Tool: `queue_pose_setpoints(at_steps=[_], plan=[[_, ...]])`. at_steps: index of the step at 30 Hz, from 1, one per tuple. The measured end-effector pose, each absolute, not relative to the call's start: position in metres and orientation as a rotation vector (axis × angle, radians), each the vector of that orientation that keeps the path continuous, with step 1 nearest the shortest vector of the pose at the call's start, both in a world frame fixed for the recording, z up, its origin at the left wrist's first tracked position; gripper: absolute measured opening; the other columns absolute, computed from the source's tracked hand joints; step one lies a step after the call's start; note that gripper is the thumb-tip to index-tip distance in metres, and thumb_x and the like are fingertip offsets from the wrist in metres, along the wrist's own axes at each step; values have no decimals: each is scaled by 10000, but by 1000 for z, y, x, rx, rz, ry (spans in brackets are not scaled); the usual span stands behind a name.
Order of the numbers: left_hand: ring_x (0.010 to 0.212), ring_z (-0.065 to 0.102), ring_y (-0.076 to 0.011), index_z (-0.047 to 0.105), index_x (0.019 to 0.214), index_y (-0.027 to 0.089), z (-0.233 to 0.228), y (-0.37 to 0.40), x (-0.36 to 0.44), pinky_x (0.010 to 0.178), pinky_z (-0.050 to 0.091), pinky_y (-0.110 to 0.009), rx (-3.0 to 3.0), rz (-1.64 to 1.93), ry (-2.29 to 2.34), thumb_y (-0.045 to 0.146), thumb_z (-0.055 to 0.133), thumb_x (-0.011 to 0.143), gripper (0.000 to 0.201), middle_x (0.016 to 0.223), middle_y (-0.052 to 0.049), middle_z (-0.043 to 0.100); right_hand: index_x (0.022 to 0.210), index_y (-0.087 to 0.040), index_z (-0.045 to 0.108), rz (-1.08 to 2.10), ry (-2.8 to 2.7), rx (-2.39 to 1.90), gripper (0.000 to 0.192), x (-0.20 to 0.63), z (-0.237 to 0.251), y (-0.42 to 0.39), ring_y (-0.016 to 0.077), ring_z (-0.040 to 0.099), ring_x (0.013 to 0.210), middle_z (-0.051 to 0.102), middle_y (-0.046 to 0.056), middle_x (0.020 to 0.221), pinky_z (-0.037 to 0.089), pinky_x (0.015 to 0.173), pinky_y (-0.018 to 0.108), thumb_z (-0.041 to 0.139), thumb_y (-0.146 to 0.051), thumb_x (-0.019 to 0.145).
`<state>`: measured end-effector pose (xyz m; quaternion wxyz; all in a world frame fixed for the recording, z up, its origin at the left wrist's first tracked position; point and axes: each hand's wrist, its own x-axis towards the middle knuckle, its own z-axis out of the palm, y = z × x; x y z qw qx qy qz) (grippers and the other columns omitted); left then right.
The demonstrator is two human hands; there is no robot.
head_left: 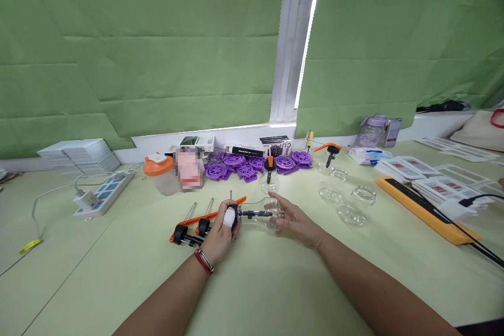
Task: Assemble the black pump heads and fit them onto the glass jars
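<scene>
My left hand (220,236), its thumb wrapped in white, grips the black cap of a crank mechanism with an orange arm (241,201). The black shaft (255,214) lies inside a clear waisted jar (262,205), which is tipped on its side. Around the jar's right end curl the fingers of my right hand (297,220). Beside my left hand, two similar black-capped crank mechanisms (181,234) with orange arms rest on the table. Behind the jar, another clear jar (269,184) stands upright with a crank mechanism in its mouth.
Purple plastic parts (246,168) and boxes (275,143) line the back. Several loose clear jars (352,215) lie to the right, before an orange power strip (425,212). At left are a white power strip (106,194) with cables and an orange-lidded cup (161,176).
</scene>
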<state>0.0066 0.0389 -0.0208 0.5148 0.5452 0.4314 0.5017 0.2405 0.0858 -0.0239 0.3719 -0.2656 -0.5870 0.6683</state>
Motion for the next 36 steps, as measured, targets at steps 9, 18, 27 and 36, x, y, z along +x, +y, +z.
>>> queue_pose_setpoints(at_steps=[9,18,27,36], plan=[[583,352,-99,398,1105,230,-20,35,9,540,326,-228,1484,1157,1088,454,386,908,299,724,29,398,1124,-137,534,1753,-1410,-859,592,240,-42,93,96,498,356,618,26,644,327,328,202,407,-640,839],[500,305,-85,380,1075,220,-12,35,13,486,287,-216,1291,1174,1105,504,327,907,334,606,71,332,1401,-371,280,1729,-1520,-681,802,244,-25,88,188,633,889,404,110,1361,529,612,289,714,-394,727],[514,311,-88,342,1091,216,-16,37,10,505,280,-219,1428,1099,1121,473,321,919,310,602,74,343,1271,-262,418,1731,-1454,-821,538,240,-27,88,113,596,469,598,15,860,375,353,197,594,-461,803],[542,338,-87,336,1084,217,-17,38,10,527,316,-222,1428,1108,1137,456,330,918,291,655,62,365,1206,-231,453,1806,-1372,-847,484,234,-28,85,68,511,381,636,25,823,282,309,163,530,-521,827]])
